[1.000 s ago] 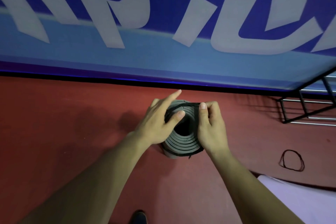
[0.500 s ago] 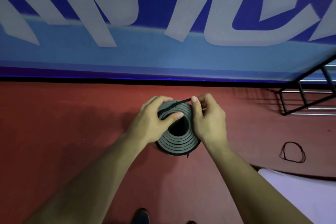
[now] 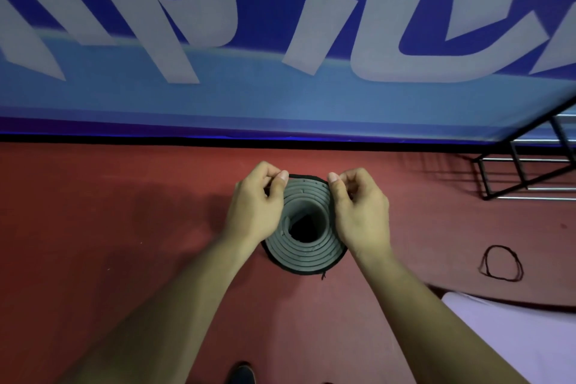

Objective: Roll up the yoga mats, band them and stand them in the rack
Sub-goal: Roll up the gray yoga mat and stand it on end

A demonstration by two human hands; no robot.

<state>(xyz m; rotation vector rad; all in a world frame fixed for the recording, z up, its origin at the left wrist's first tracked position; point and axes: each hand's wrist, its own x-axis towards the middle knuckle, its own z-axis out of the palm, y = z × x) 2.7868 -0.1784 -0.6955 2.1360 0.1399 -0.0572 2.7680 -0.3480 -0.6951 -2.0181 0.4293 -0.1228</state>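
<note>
At frame centre, the left hand (image 3: pixel 255 209) and right hand (image 3: pixel 360 212) are pinching a band (image 3: pixel 307 177) over the upright rolled mat (image 3: pixel 304 254); next, probably, sliding it down evenly.

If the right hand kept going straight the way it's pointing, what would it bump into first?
Probably the blue banner on the wall. The right hand pinches the band on the rolled mat; depth is hard to judge.
</note>
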